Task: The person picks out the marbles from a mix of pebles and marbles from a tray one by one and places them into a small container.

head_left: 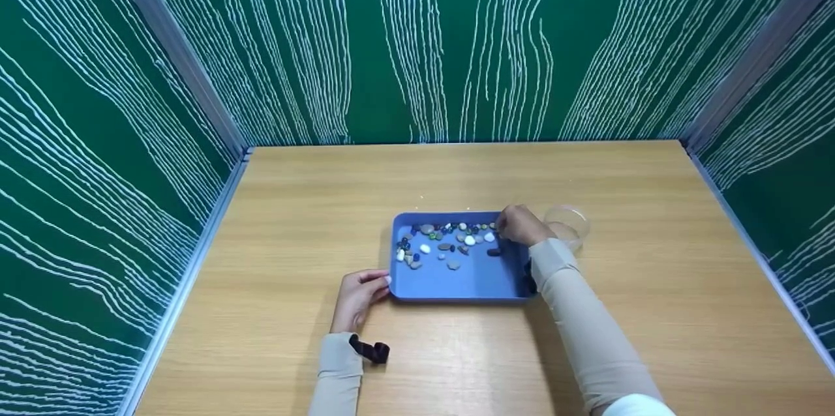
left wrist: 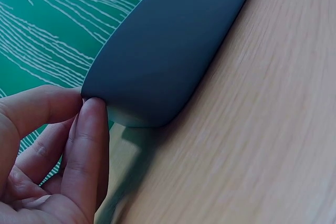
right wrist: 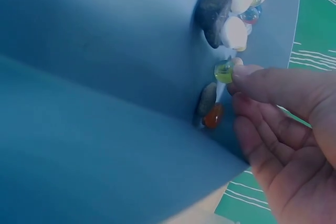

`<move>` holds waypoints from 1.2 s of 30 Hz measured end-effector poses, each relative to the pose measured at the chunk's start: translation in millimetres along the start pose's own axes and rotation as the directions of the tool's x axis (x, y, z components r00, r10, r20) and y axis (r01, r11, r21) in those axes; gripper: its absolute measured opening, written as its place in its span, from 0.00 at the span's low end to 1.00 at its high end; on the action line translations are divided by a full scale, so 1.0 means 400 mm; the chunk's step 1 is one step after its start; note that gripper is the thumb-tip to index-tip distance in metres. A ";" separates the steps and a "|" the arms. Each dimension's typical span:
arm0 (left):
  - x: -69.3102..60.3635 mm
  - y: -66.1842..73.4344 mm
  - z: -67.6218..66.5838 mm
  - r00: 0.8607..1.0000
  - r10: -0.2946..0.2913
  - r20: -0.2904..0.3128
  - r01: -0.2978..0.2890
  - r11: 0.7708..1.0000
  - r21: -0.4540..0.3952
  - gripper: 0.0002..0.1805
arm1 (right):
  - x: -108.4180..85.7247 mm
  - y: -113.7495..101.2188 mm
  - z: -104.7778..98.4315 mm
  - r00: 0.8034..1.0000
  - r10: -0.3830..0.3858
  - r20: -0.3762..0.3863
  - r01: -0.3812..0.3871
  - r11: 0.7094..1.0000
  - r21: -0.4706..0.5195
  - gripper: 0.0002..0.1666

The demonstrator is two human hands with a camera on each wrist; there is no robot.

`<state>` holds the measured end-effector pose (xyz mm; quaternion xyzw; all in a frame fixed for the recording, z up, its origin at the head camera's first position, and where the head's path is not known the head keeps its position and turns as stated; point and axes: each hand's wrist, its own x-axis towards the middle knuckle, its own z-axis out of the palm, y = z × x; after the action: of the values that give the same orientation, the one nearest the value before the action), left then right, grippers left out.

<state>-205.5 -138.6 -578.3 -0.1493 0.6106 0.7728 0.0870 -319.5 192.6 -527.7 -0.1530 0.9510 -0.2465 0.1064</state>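
Observation:
A blue rectangular tray (head_left: 483, 280) lies on the table, with pebbles and glass marbles gathered mostly along its far and left sides. My left hand (head_left: 359, 298) pinches the rim at the tray's near left corner between thumb and fingers, as the left wrist view shows. Over the far right corner, my right hand (head_left: 522, 225) reaches into the tray. In the right wrist view its thumb and forefinger pinch a yellow-green glass marble (right wrist: 224, 72). An orange marble (right wrist: 213, 116), a grey pebble (right wrist: 208, 98) and white pebbles (right wrist: 234, 32) lie close by.
A clear round plastic container (head_left: 574, 223) stands just right of the tray, partly behind my right hand. Green panels (head_left: 456, 44) with white lines wall in the wooden table (head_left: 313, 207) at the back and sides. A black strap (head_left: 372, 349) hangs at my left wrist.

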 end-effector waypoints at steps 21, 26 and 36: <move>0.000 -0.004 -0.004 1.000 0.015 0.010 -0.015 1.000 -0.001 0.18 | -0.002 -0.002 0.021 0.998 -0.056 0.010 0.056 0.998 -0.018 0.11; 0.004 -0.007 -0.008 1.000 0.007 0.023 -0.008 1.000 0.001 0.18 | -0.006 -0.002 0.020 0.997 -0.083 0.005 0.083 0.996 -0.019 0.09; 0.000 -0.004 -0.005 1.000 0.010 0.007 -0.010 1.000 -0.009 0.18 | -0.007 0.000 0.015 0.998 -0.048 0.032 0.047 0.999 0.006 0.07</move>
<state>-204.9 -140.0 -580.2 -0.1438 0.6075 0.7766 0.0848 -315.3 190.9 -532.3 -0.1793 0.9447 -0.2489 0.1163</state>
